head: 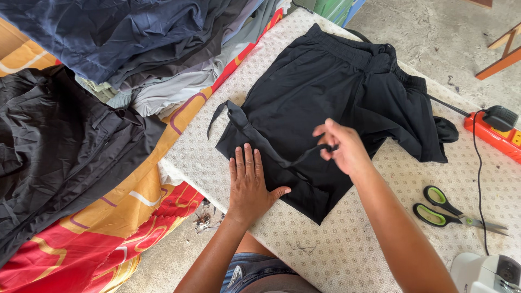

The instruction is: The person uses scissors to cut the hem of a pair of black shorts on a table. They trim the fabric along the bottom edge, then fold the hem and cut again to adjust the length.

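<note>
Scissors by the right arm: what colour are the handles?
Black with green inner rims, clearest in the head view.

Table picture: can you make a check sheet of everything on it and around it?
Surface: padded table with a dotted cream cover.
Job's things: black shorts spread flat; a thin black strip lies across them.
Clutter: green-handled scissors on the table; a white machine at the near corner.
Hands: left hand pressed flat on the shorts; right hand pinches the strip's end.
Cables: a black cord runs from a plug in the orange power strip.
Surroundings: a pile of dark clothes on a red and orange cloth; concrete floor.
</note>
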